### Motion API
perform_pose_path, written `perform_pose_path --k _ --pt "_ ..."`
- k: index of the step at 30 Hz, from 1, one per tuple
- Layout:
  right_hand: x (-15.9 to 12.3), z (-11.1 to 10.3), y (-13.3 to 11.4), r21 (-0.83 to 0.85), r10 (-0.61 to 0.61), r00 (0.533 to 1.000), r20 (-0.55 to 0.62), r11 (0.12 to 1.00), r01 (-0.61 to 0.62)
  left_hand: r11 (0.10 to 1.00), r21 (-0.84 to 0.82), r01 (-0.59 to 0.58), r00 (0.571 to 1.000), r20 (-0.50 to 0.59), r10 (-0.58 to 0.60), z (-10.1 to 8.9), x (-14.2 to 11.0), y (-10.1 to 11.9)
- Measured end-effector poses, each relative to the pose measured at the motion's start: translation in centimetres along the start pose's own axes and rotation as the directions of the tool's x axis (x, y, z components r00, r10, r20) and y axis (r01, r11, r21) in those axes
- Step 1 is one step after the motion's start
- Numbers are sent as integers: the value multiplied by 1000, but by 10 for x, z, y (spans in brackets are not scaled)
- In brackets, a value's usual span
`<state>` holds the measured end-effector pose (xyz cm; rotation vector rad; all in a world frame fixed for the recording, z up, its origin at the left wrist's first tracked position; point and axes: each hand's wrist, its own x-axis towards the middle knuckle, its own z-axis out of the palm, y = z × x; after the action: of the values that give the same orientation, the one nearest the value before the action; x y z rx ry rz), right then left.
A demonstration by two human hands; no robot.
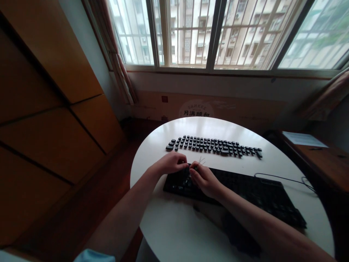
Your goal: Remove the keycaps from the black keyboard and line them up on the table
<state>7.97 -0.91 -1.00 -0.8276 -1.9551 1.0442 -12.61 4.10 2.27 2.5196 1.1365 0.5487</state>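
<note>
A black keyboard [245, 185] lies at a slant on the white round table, with many of its keys hard to make out in the dark. My right hand [205, 178] is closed over its left part, pinching a keycap puller [201, 160] whose thin wire ends stick up past the fingers. Just left of it, my left hand [174, 163] is curled at the keyboard's back edge, thumb and forefinger close to the right fingertips. What sits between those left fingers is hidden. Behind the keyboard, loose black keycaps [207, 144] stand in rows in keyboard order.
The white table [152, 218] has a rounded edge all round. A black cable [283, 177] runs off to the right. At right stands a brown desk [321, 160] with a paper sheet [304, 139]. A dark blurred shape [240, 234] lies below my right forearm; I cannot tell what it is.
</note>
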Motion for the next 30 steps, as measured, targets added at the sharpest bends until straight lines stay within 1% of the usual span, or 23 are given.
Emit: perform_pose_path --k 1,3,8,11,14,17,21,27,30 --pt "0 0 0 -20 -10 1000 24 1000 10 1000 4 -12 999 36 11 1 0 1" --pt "1 0 -2 -66 -20 998 63 998 24 1000 14 -24 998 66 23 2 1 1" --pt "3 -1 -9 -198 -8 991 134 979 35 999 32 -38 997 67 35 2 0 -2" --pt "2 -1 -14 -320 -35 981 193 942 97 998 47 -38 997 68 35 3 0 -3" --pt "-1 1 -17 -397 -77 967 242 902 171 998 52 -41 997 72 37 4 -1 -4" --pt "-4 3 -17 -430 -115 958 263 875 223 998 49 -40 996 81 36 4 -1 -4" --pt "-5 3 -18 -448 -130 960 247 863 232 998 55 -32 996 82 28 2 -1 -3" --pt "-8 6 -19 -515 -195 928 317 786 341 998 66 -6 994 105 -1 2 -1 -3" --pt "-9 8 -18 -505 -212 921 325 785 359 998 68 -5 994 112 -3 3 -1 -5"
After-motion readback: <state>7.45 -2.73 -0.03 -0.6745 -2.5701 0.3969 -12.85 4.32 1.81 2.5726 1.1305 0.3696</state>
